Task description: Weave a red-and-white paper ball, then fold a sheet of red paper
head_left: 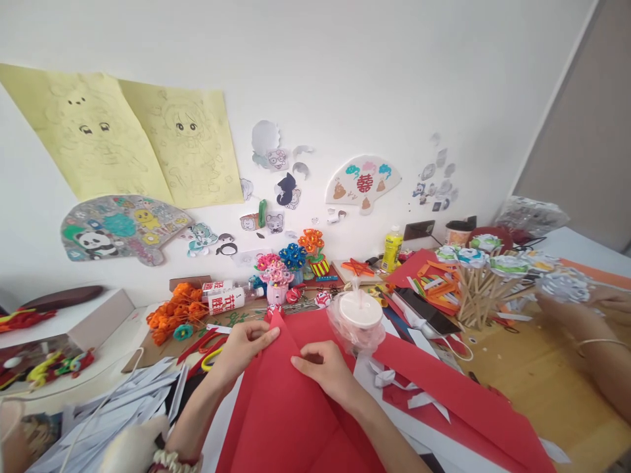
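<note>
A large sheet of red paper (276,414) lies in front of me with a fold running up to a pointed top corner. My left hand (249,345) pinches that corner's left edge between thumb and fingers. On the fold's right side, my right hand (325,371) has its fingers curled and grips the paper, fingertips pressed to it. More red paper (444,381) spreads to the right under this sheet. Just beyond my right hand stands a lidded drink cup (362,312) in a plastic bag. Scissors with a yellow handle (211,358) lie left of my left wrist.
White paper strips (113,407) are heaped at left. Orange flowers (180,309), a juice bottle (392,249) and small flower pots line the wall. At right, another person's arm (586,335) is beside paper flowers on sticks (480,289). A phone (434,312) and cable lie nearby.
</note>
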### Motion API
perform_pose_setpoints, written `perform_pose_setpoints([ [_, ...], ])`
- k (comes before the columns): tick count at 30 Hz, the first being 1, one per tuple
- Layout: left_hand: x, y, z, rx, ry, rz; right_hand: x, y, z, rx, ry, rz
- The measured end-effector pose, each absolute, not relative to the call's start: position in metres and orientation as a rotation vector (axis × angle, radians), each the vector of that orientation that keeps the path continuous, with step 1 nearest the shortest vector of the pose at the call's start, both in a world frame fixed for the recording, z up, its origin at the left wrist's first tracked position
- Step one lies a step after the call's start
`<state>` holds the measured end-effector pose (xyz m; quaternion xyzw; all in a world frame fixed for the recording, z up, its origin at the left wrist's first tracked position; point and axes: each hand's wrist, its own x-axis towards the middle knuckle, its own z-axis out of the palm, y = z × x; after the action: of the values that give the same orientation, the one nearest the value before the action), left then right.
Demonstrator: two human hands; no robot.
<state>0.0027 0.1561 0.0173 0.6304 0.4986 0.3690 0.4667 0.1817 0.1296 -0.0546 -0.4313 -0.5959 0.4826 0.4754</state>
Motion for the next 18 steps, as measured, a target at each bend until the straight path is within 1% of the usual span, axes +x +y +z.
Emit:
perform_pose_setpoints([
  [12, 0.002, 0.166, 0.001, 1.683, 1.316, 1.047, 0.181, 0.131, -0.054, -1.003, -1.509, 1.289],
  [18, 0.004, 0.168, 0.001, 1.781, 1.371, 1.083, 0.183, 0.130, -0.053, -1.003, -1.470, 1.313],
])
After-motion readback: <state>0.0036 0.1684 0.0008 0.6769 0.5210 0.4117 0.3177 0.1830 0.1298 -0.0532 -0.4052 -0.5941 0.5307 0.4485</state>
